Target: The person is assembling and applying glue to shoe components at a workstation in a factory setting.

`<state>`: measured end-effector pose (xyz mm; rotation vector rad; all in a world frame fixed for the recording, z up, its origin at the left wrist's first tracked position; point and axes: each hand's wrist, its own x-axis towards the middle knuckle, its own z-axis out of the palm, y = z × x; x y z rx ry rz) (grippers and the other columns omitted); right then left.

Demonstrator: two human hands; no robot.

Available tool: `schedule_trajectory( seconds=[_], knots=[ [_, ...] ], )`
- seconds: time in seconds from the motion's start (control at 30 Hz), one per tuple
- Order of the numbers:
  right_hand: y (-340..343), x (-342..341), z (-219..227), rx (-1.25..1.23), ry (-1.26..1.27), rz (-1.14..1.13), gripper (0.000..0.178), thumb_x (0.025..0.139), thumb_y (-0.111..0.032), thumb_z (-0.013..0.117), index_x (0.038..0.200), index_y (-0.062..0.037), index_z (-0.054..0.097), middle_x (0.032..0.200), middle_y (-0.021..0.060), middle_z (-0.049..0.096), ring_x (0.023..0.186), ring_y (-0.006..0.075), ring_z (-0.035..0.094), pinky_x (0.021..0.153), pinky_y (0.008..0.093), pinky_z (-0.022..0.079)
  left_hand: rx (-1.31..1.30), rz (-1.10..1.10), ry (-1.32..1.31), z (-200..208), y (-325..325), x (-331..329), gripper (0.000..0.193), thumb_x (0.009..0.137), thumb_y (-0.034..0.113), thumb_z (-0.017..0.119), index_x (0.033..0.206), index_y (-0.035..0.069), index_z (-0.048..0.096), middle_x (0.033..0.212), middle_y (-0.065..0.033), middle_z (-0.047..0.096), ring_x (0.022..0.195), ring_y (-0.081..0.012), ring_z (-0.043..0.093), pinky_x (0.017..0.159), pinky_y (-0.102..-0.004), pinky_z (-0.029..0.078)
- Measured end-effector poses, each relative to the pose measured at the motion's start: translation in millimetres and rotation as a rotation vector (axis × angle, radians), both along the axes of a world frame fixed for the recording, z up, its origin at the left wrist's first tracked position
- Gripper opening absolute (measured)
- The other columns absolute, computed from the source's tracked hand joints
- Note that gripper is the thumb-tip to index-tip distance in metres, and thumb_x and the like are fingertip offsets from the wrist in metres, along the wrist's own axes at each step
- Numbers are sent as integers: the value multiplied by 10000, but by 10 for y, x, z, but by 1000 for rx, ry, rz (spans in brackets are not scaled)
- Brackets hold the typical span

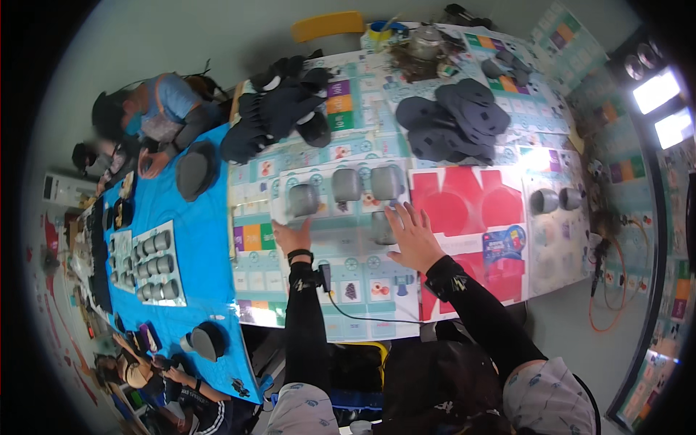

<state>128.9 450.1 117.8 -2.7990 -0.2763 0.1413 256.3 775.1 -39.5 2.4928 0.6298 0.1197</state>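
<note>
Several grey, rounded, cup-like pieces lie on the board in front of me. My left hand is beside the near edge of the leftmost grey piece, thumb and fingers apart; whether it touches the piece is hard to tell. Spread fingers show on my right hand, which is at the right side of the nearest grey piece and partly covers it. Behind that one, two more grey pieces sit side by side. Black sleeves and wrist straps cover both forearms.
A red printed sheet lies to the right, with two grey pieces beyond it. Dark stacked flat shapes and dark caps occupy the far side. People work along the blue table at left. A cable trails from my left wrist.
</note>
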Motion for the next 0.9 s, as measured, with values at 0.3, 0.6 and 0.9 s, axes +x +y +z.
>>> schedule_trajectory(
  seconds=[0.3,0.6,0.9],
  knots=[
    [-3112,-2443,633,-99,-38,-905,900,762,-380,837,1437,42,419,1237,270,594,1176,441,558,1019,502,462,-513,-57,-66,149,-883,-1272,757,887,265,791,1447,-45,387,1111,-158,656,944,-255,640,841,-362,538],
    [-5317,-3175,770,-78,-130,-1081,1000,734,-381,839,1466,102,359,1303,280,541,1245,410,504,1071,484,406,-721,-334,159,1142,-4155,-3406,862,847,227,848,1486,-45,338,1195,-172,613,1121,-256,601,951,-379,503],
    [-5773,-1327,-294,1,53,-1200,1279,684,-584,837,1560,63,165,1443,276,436,1302,423,460,1023,676,379,228,-386,130,1212,-7554,-2345,1360,648,750,783,1544,-98,210,1328,-315,534,1290,-406,507,1141,-592,309]
  ],
)
